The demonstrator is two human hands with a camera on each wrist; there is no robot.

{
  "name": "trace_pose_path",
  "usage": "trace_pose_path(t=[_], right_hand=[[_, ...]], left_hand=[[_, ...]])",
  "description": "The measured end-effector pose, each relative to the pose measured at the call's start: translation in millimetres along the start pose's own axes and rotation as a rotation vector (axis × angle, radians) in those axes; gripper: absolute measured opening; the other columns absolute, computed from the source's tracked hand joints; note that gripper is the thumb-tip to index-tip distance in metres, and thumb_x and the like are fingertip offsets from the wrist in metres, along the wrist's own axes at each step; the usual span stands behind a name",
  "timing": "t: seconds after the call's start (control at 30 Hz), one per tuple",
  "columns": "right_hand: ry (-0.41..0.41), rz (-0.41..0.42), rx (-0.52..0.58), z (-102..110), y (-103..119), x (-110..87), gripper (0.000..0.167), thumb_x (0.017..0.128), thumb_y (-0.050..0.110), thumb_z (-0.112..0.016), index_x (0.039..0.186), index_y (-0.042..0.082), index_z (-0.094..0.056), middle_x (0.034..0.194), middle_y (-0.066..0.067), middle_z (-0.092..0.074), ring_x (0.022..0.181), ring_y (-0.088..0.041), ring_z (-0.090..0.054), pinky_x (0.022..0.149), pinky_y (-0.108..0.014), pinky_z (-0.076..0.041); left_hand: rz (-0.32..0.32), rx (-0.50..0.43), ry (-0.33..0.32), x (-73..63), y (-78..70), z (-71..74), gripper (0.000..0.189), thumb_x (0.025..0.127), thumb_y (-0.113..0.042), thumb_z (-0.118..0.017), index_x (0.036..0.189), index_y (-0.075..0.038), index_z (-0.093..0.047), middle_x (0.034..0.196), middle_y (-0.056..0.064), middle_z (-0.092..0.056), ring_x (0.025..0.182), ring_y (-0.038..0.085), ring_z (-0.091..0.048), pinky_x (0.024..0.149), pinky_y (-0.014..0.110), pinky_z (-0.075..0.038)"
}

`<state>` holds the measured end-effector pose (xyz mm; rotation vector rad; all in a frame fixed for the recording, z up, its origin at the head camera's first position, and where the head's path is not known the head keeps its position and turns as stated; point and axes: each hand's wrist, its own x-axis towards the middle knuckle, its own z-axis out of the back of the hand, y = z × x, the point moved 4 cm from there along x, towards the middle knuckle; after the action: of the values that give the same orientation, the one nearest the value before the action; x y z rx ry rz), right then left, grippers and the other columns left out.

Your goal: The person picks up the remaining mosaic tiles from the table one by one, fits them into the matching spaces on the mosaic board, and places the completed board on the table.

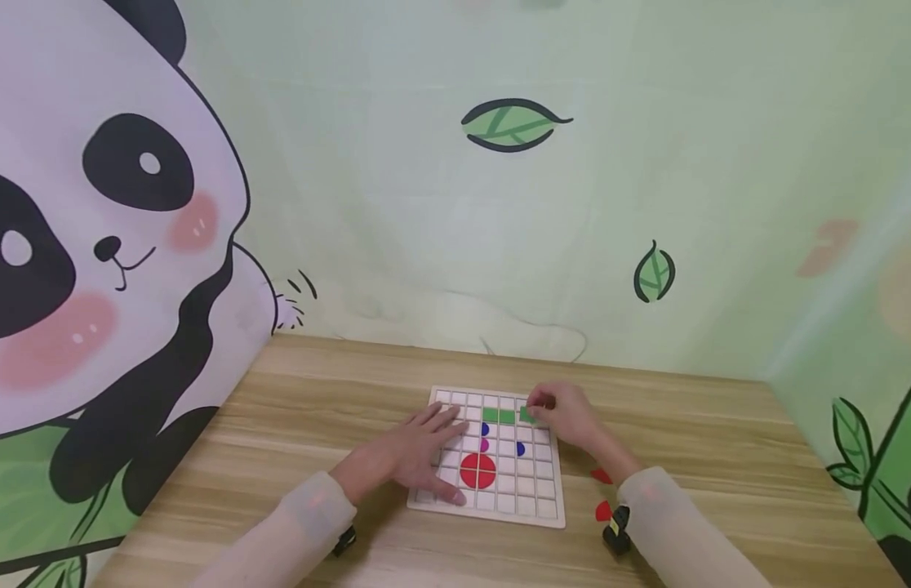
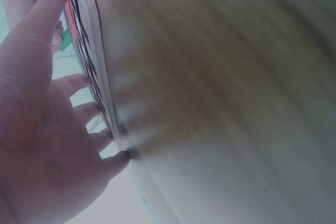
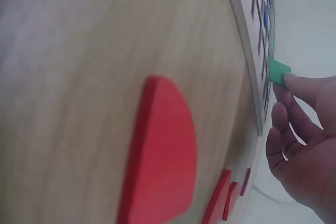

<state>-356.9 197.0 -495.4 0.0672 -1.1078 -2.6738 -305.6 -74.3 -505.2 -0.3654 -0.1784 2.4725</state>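
Near the far right corner of the board (image 1: 525,505), pinching a green square (image 3: 278,71) with the right hand (image 1: 566,412); across the left edge, resting the left hand (image 1: 422,450) spread wide, near a red circle (image 1: 478,471).

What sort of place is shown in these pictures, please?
Probably a children's play corner, or a booth decorated as one: pale green wall covering printed with a big black-and-white panda, a brown wood-grain table, and a white square grid board bearing a flat red circle.

Pale-green wall (image 1: 397,220) | panda print (image 1: 154,269) | leaf motifs (image 1: 510,125) | wood-grain tabletop (image 1: 338,376)
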Motion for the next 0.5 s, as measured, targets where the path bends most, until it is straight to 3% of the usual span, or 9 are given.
trace_pose_path(t=[0.5], right_hand=[[0.041, -0.008, -0.058, -5.9, 3.7, 2.8, 0.007, 0.099, 0.007, -0.074, 0.099, 0.013, -0.077, 0.096, -0.001, -0.064, 0.09, -0.02, -0.057, 0.078, -0.034, -0.051]], left_hand=[[0.003, -0.005, -0.012, 0.1, -0.1, 0.0, 0.12, 0.077, -0.087, -0.069, 0.17, -0.026, -0.026, 0.179, 0.004, -0.01, 0.164, 0.035, -0.005, 0.129, 0.058, -0.015]])
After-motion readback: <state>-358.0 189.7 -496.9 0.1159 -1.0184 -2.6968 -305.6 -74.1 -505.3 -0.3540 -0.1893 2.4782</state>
